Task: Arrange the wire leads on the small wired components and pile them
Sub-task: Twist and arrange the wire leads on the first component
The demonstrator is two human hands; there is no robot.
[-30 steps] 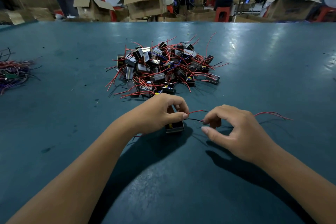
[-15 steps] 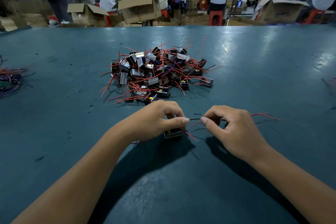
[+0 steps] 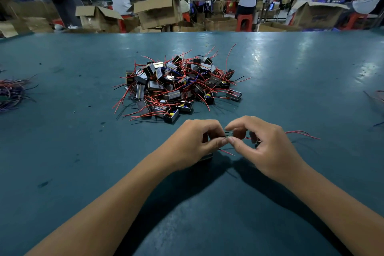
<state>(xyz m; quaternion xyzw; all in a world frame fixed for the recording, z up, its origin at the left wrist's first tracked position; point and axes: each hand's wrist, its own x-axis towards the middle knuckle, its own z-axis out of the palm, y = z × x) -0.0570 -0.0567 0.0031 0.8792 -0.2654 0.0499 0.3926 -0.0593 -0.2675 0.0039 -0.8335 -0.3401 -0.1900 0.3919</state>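
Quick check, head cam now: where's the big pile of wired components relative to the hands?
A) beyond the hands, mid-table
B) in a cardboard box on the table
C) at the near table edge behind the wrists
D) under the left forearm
A: the pile of wired components lies loose on the table, farther from the camera than the left hand and right hand.

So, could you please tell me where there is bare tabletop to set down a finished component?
Bare table lies right of the component pile, and between it and the left wire bundle. It is crowded between the pile and both hands.
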